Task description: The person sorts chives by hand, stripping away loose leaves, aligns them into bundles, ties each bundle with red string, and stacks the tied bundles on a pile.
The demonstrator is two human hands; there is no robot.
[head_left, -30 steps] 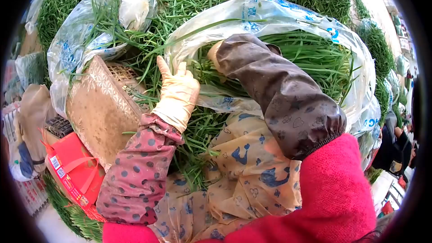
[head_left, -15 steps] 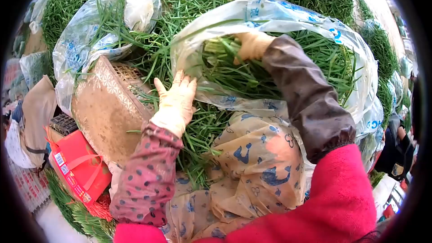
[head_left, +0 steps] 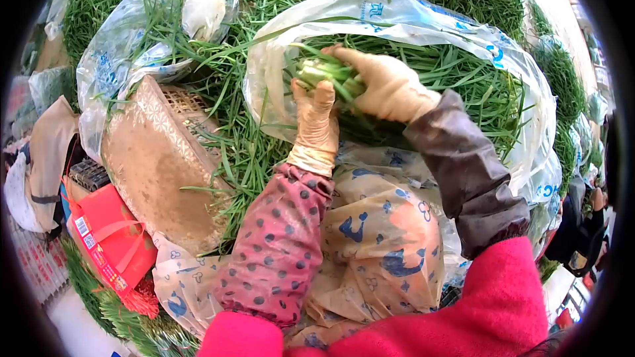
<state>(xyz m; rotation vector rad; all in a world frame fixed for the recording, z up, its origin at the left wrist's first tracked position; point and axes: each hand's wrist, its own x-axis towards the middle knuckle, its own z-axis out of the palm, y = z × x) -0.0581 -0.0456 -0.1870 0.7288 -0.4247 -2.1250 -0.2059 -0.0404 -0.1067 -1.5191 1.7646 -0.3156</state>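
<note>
A bunch of long-leaved greens [head_left: 319, 73] lies in the mouth of a clear plastic bag [head_left: 281, 36] with blue print, its pale cut ends facing left. My right hand [head_left: 390, 89], in a cream glove, is wrapped round the bunch just behind those ends. From below, my left hand [head_left: 315, 119], gloved alike, has its thumb and fingers against the cut ends, gripping them. More loose greens [head_left: 456, 79] fill the bag to the right, their leaves partly hidden by my right hand and brown sleeve.
A second clear bag [head_left: 109, 69] is at the upper left beside a worn brown board [head_left: 155, 158] and a woven basket [head_left: 185, 106]. A red box [head_left: 112, 238] stands lower left. Loose greens [head_left: 248, 152] spread around. A patterned plastic sheet [head_left: 370, 244] covers my lap.
My left hand has moved right and up from the loose greens to the bunch's cut ends. My right hand has shifted slightly down and right with the bunch.
</note>
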